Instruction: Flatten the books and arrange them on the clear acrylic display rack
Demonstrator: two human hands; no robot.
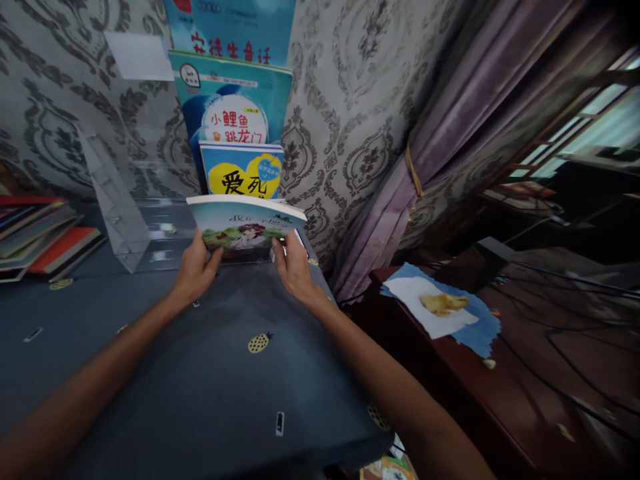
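Note:
Between my two hands is a paperback book with a green and teal illustrated cover, held upright and leaning back slightly. My left hand grips its lower left edge, thumb on the front cover. On the lower right edge, my right hand holds it the same way. The book is at the lowest step of a clear acrylic book rack. Behind it rise a blue book with a yellow heart shape, a teal book with a white circle and a blue book at the top.
A stack of books lies at the left on the dark blue tablecloth. A patterned wall stands behind the rack. Right of it hangs a tied purple curtain. A brown side table carries a blue cloth and cables.

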